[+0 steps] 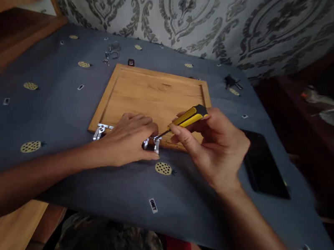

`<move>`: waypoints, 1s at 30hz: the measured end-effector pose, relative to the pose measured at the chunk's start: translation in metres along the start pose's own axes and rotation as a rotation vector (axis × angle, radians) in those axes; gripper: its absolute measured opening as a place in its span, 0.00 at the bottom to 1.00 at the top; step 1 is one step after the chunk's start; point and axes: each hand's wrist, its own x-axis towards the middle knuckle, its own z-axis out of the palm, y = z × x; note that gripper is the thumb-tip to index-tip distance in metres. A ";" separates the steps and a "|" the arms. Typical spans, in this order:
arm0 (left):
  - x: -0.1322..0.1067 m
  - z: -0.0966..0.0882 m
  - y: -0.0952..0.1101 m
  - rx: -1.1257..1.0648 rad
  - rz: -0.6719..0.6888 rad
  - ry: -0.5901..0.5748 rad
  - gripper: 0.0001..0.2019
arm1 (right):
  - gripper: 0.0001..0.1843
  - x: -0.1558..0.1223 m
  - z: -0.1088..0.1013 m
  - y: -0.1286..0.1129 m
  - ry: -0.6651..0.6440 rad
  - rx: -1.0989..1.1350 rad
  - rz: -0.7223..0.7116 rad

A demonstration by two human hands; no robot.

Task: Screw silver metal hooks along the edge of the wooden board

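Observation:
A wooden panel point(155, 98) with a raised frame lies flat on a grey-blue cloth. Two metal hinges sit on its near edge: one at the left corner point(100, 130), one nearer the middle point(152, 143). My left hand point(128, 138) lies curled over the near edge, its fingers pressed on the middle hinge. My right hand point(213, 143) grips a yellow-and-black screwdriver point(189, 118). Its tip points down-left onto that hinge.
A black phone point(262, 163) lies right of the panel. Small metal parts point(111, 53) and a dark item point(231, 82) lie near the wall at the back. The cloth point(45, 114) has pineapple prints. Wooden furniture stands at the left, a dark shelf at the right.

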 end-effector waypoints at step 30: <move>0.000 -0.002 0.002 0.020 -0.011 -0.019 0.17 | 0.12 0.002 -0.003 0.001 -0.011 -0.001 -0.020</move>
